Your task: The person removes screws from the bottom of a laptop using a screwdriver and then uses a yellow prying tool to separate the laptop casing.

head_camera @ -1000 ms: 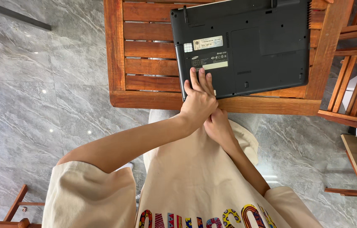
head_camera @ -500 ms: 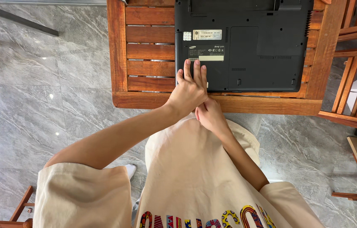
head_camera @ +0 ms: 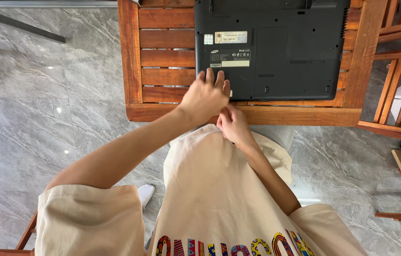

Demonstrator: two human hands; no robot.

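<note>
Upturned black laptop lying flat on the slatted wooden desk, upper centre of the frame, base plate facing up, stickers toward its left. Left hand spread over the laptop's near left corner, fingers apart and pressing flat on the casing, nothing clamped in that grip. Right hand tucked just below it at the desk's front edge, fingers drawn together in a pinch; impossible to tell what, if anything, sits in that grip, since the left hand hides the fingertips. Looks like work on the base near that corner, steadying with one hand and fiddling with the other. Best done with firm, even downward pressure from the flat palm, no sliding of the casing across the slats. Worth keeping the pinching fingers square to the spot and moving slowly, since anything small could drop through the gaps between the slats or off the front edge onto the grey marble floor. Wooden chairs standing close at the right of the frame.
</note>
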